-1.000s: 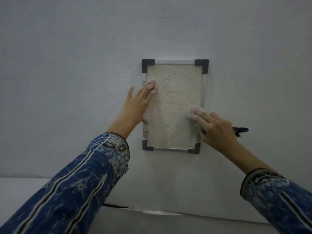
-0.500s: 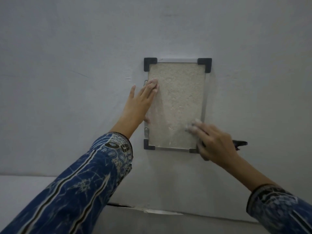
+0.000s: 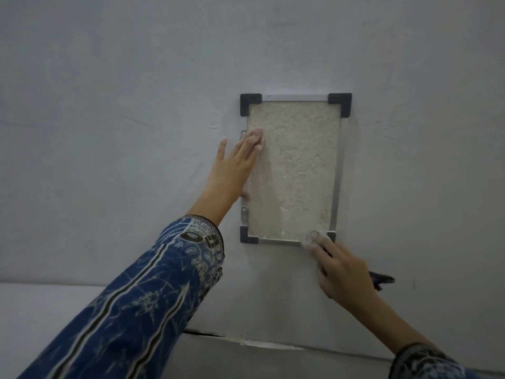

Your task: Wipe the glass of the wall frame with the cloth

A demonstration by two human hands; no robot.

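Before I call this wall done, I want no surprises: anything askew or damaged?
The frame hangs slightly tilted, its bottom shifted left of its top. Below it, a cracked, flaking seam runs along the wall.

The light is dim and gray. The wall point(image 3: 136, 105) gets darker near the corners. Soft shadows lie beside the hands. Everything looks a little blurry.

- plain grey-white wall point(image 3: 109, 105), matte, faint scuffs, dim even light
- lower ledge point(image 3: 41, 310) (paler strip), cracked seam point(image 3: 246, 341) along its edge
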